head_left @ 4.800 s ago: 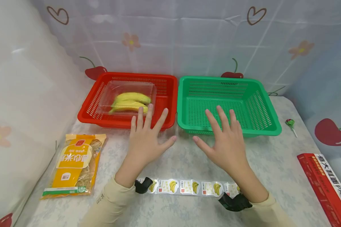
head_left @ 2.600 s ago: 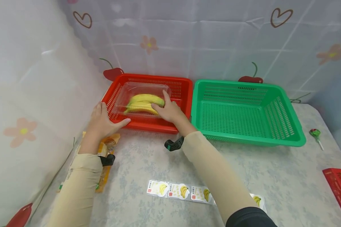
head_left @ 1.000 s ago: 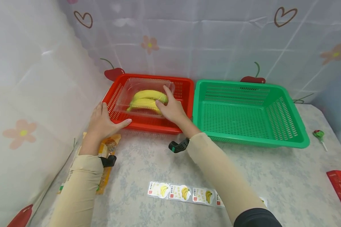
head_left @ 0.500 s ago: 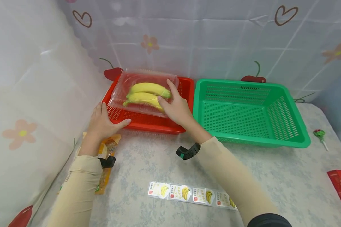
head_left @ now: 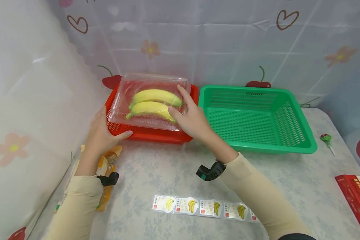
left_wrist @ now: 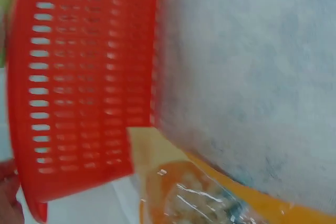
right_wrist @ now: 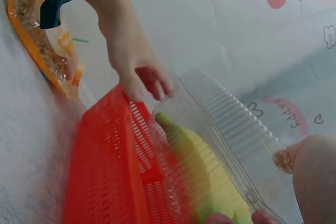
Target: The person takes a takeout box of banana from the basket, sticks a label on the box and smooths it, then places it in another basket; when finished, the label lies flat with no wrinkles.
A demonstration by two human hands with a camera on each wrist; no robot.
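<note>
The right hand (head_left: 195, 120) is pinching the near right edge of the clear box (head_left: 148, 100) holding two bananas (head_left: 151, 103), tilting it above the red basket (head_left: 150, 133). The left hand (head_left: 100, 133), fingers relaxed, is bracing that basket's corner, probably steadying it. The green basket (head_left: 288, 146) is sitting beside it on the bench (head_left: 168, 173).

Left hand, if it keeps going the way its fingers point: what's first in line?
Probably nothing new: the left hand already touches the red slatted plastic basket at its near-left corner, so the basket wall blocks it. Depth is unclear.
</note>
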